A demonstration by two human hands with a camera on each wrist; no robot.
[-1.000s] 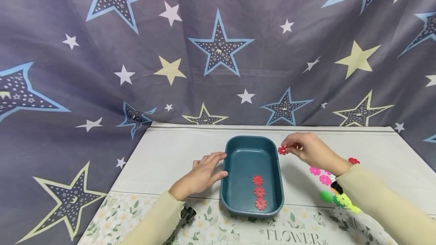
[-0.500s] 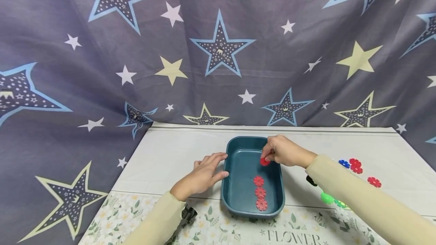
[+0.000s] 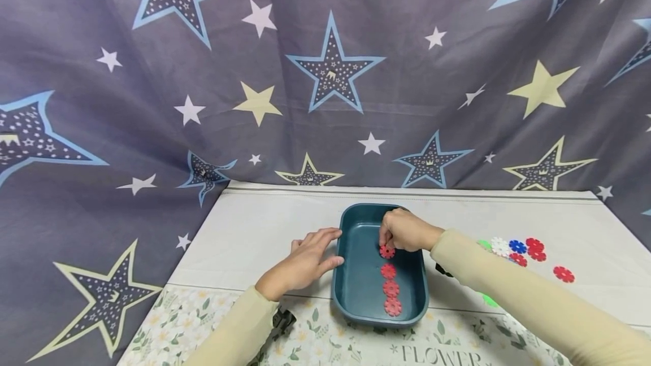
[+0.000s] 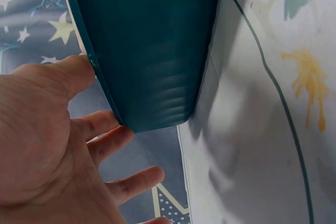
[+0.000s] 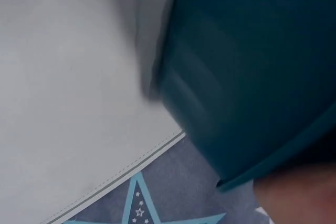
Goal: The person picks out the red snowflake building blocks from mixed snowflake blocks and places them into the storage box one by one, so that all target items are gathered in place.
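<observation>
A dark teal rectangular tray (image 3: 358, 281) stands on the table. My left hand (image 3: 305, 258) touches its left rim with spread fingers; in the left wrist view the left hand (image 4: 47, 135) has its thumb and fingertips at the edge of the tray (image 4: 147, 51). Inside the tray, my right hand (image 3: 407, 230) pinches a red flower-shaped plastic disc (image 3: 387, 252) close over the floor. Three more red discs (image 3: 390, 288) lie in a column nearer me. In the right wrist view the right hand (image 5: 299, 195) is a blur behind the tray wall (image 5: 210, 77).
Several loose flower discs lie right of the tray, among them a white disc (image 3: 500, 247), a blue disc (image 3: 517, 247) and a red disc (image 3: 564, 274). My right sleeve (image 3: 513, 287) covers part of the pile. A star-patterned curtain (image 3: 325, 129) hangs behind the table.
My right hand has carried the red disc leftward over the right rim and down into the tray, beyond the column of three. The left hand has stayed at the rim.
</observation>
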